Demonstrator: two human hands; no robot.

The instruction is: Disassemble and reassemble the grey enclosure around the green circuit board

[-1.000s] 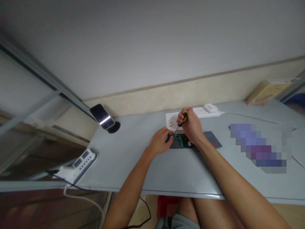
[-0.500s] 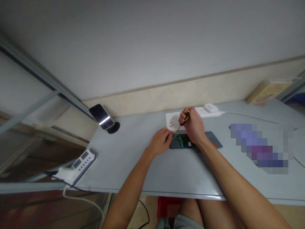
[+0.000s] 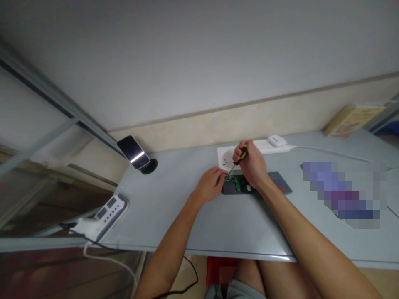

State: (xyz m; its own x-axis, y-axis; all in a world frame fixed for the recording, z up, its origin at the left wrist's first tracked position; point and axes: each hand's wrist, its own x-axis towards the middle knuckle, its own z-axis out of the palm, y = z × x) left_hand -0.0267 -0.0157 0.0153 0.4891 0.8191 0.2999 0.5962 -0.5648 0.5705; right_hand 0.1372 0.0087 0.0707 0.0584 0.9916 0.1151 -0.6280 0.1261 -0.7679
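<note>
Little has moved: our right hand [image 3: 254, 164] grips the screwdriver [image 3: 245, 151], our left hand [image 3: 208, 185] holds the opened casing [image 3: 231, 190] on the table [image 3: 233, 228]. Probably light, stiff; with its circuit board [image 3: 238, 182] fragile, we'd grip edges.

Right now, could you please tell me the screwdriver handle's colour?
The handle is black and yellow, showing best in the head view.

Lighting is dim and diffuse, the wall [image 3: 199, 62] darkening upward, glare streaking the phone [image 3: 134, 152] near the far left corner of the table [image 3: 156, 220] and whitening its near edge, the circuit board [image 3: 238, 183] soft in detail, a patch [image 3: 341, 191] toward the right edge pixelated.
</note>
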